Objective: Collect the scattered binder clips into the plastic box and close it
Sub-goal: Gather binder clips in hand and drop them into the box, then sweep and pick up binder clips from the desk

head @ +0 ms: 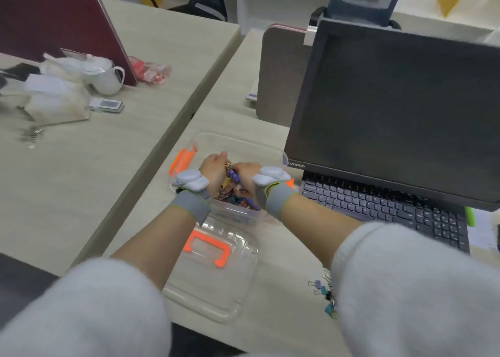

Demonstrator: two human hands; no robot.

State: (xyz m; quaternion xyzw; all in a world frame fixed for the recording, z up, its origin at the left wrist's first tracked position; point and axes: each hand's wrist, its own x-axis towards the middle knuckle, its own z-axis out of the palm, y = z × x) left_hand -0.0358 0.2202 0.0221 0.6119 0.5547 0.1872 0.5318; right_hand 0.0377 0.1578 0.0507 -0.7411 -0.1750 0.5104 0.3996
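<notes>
**Clips go into the box, with more waiting at the desk's edge**

A person's left hand [213,167] and right hand [244,173] meet over the clear plastic box [238,140], which stands on the desk [151,221] just in front of the monitor's lower left corner. The fingers of both hands are curled inward around a handful of binder clips [230,167]. A heap of coloured clips already lies in the box beneath them. By the look of it, the step in hand is dropping this load into the box.

The job is not finished. A small cluster of loose binder clips [326,294] lies near the desk's front edge, just beside the right sleeve [405,289]. The lid [216,289], clear with an orange handle [207,248], lies flat between the box and the front edge. An orange latch [182,160] stands open on the box's left side.

The next move likely calls for spreading the fingers low over the box, so that nothing bounces out, and then reaching back for the last cluster. Only after that can the lid go on and the latches be pressed down.

The one readable word is "Lenovo" [296,164], printed on the bezel of the monitor [392,113]. The keyboard [378,207] has key legends that are too small to read.
</notes>
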